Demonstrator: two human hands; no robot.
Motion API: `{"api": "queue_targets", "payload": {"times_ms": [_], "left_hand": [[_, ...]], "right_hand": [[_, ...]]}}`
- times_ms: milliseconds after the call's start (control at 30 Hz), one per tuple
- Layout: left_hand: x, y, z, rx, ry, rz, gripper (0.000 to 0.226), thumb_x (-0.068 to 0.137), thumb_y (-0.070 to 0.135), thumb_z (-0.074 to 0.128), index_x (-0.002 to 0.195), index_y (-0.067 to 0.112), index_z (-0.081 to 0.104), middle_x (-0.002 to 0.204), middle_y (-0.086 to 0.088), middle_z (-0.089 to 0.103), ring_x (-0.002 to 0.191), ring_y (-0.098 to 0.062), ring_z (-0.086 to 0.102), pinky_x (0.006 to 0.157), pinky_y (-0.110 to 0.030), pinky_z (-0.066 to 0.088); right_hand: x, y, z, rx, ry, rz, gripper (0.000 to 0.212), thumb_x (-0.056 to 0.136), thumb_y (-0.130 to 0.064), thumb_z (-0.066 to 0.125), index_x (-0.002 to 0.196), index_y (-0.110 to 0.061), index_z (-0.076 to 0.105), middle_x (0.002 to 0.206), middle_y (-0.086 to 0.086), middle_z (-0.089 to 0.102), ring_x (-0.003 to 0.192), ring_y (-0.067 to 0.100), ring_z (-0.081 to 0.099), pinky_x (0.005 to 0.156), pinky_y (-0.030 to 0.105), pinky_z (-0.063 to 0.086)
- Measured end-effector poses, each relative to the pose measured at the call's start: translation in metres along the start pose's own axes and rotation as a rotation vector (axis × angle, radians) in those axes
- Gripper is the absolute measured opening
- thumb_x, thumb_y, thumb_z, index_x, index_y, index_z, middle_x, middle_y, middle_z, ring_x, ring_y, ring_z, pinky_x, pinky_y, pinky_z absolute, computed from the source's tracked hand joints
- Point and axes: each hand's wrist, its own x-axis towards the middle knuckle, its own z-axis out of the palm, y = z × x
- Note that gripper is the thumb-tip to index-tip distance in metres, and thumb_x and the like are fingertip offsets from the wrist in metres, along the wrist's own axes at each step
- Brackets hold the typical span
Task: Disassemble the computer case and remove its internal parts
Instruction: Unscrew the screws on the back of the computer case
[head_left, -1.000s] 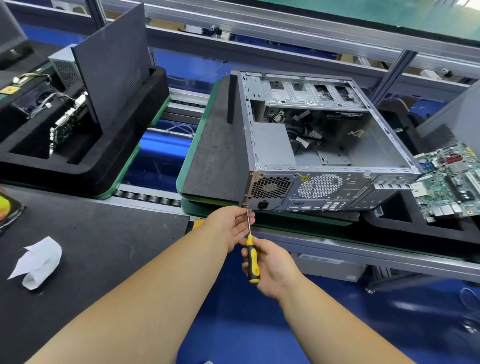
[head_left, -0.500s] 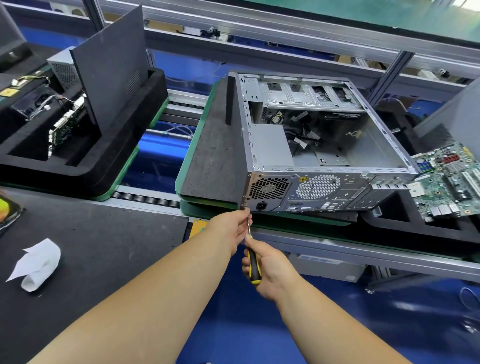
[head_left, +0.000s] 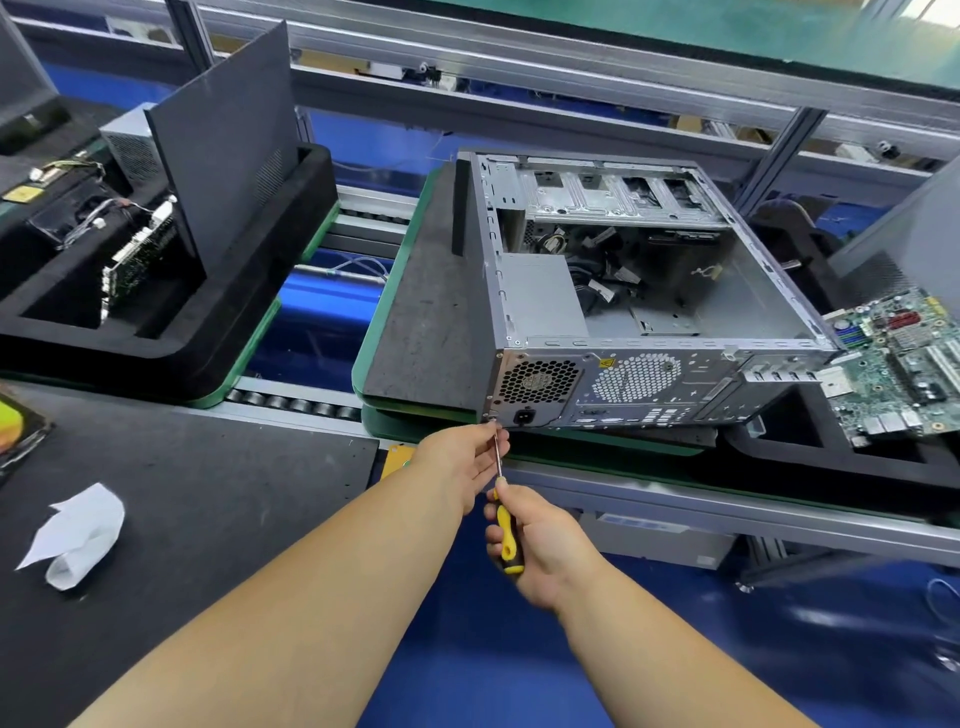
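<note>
An open computer case (head_left: 623, 312) lies on its side on a green-edged pallet (head_left: 395, 291) (side panel off, cables visible inside). The right hand (head_left: 540, 545) grips a yellow-handled screwdriver (head_left: 503, 519), its tip at the case's lower rear corner. The left hand (head_left: 462, 457) pinches the shaft near the tip. A motherboard (head_left: 898, 364) sits just right.

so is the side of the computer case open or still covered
Open: the computer case lies with its side panel off, so the drive bays, cables and power supply inside show from above.
</note>
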Motion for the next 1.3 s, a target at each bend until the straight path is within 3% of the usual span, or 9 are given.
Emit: {"api": "queue_targets", "payload": {"times_ms": [267, 500, 667, 867, 1133, 1300], "left_hand": [[-0.0049, 0.0017, -0.0013, 0.021, 0.003, -0.005, 0.014, 0.096, 0.012, 0.057, 0.088, 0.007, 0.068, 0.085, -0.003, 0.072, 0.084, -0.013, 0.067, 0.074, -0.027, 0.052], [-0.0062, 0.0043, 0.0007, 0.008, 0.015, -0.027, 0.023, 0.1, 0.014, 0.05, 0.087, 0.007, 0.068, 0.083, -0.004, 0.072, 0.079, -0.013, 0.067, 0.064, -0.026, 0.051], [-0.0066, 0.0047, 0.0028, 0.009, 0.018, -0.032, 0.024, 0.1, 0.015, 0.048, 0.088, 0.007, 0.068, 0.076, -0.003, 0.073, 0.079, -0.014, 0.068, 0.068, -0.027, 0.053], [-0.0055, 0.0042, 0.0041, 0.006, 0.031, -0.042, 0.02, 0.099, 0.016, 0.053, 0.09, 0.007, 0.068, 0.075, -0.003, 0.073, 0.081, -0.015, 0.069, 0.066, -0.028, 0.053], [-0.0061, 0.0059, 0.008, -0.006, 0.043, -0.066, 0.021, 0.099, 0.016, 0.052, 0.088, 0.007, 0.067, 0.084, -0.005, 0.072, 0.084, -0.016, 0.067, 0.074, -0.03, 0.052], [-0.0056, 0.0045, 0.007, -0.021, 0.032, -0.061, 0.02, 0.099, 0.016, 0.053, 0.09, 0.007, 0.068, 0.082, -0.004, 0.073, 0.085, -0.016, 0.068, 0.069, -0.028, 0.052]], "right_hand": [[-0.0033, -0.0023, -0.0037, 0.072, -0.096, 0.055, 0.034, 0.101, -0.024, 0.046, 0.108, 0.002, 0.067, 0.074, 0.009, 0.067, 0.055, 0.013, 0.054, 0.05, 0.023, 0.048], [-0.001, 0.0011, -0.0047, 0.028, -0.039, 0.001, 0.024, 0.096, -0.025, 0.06, 0.103, -0.004, 0.071, 0.078, 0.006, 0.072, 0.057, 0.013, 0.061, 0.052, 0.024, 0.051], [-0.0009, 0.0018, -0.0012, 0.003, -0.002, -0.021, 0.019, 0.091, -0.025, 0.068, 0.098, -0.008, 0.07, 0.073, 0.003, 0.069, 0.056, 0.012, 0.059, 0.052, 0.024, 0.05], [-0.0013, 0.0, -0.0016, -0.022, 0.043, -0.011, 0.019, 0.089, -0.026, 0.071, 0.098, -0.009, 0.071, 0.072, 0.002, 0.069, 0.056, 0.011, 0.058, 0.052, 0.024, 0.049], [-0.0004, -0.0026, -0.004, -0.045, 0.077, 0.005, 0.02, 0.087, -0.026, 0.073, 0.099, -0.01, 0.069, 0.07, 0.001, 0.068, 0.056, 0.01, 0.057, 0.053, 0.023, 0.048], [-0.0023, -0.0061, -0.0023, 0.05, 0.068, 0.04, 0.023, 0.091, -0.025, 0.067, 0.101, -0.004, 0.071, 0.07, 0.005, 0.067, 0.055, 0.013, 0.057, 0.051, 0.023, 0.049]]}}
